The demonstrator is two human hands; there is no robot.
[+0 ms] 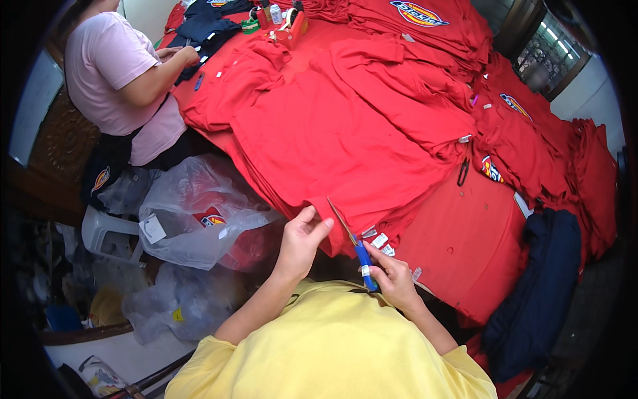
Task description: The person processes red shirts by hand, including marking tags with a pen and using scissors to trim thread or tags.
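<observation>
A large red shirt (pixel 345 133) lies spread over the table, its near edge hanging toward me. At that edge my left hand (pixel 301 241) pinches the cloth between thumb and fingers. My right hand (pixel 393 282) is closed on blue-handled scissors (pixel 364 261), whose thin metal blades point up and left over the hem, a little right of my left thumb. Several white labels (pixel 380 241) stick out from the red cloth just beside the scissors.
Piled red shirts (pixel 425 33) with printed logos fill the far and right sides. Navy cloth (pixel 535 292) hangs at right. A person in pink (pixel 119 80) works at far left. Plastic bags (pixel 193 199) and a white stool (pixel 109 229) stand left; a red tape dispenser (pixel 290 30) sits far back.
</observation>
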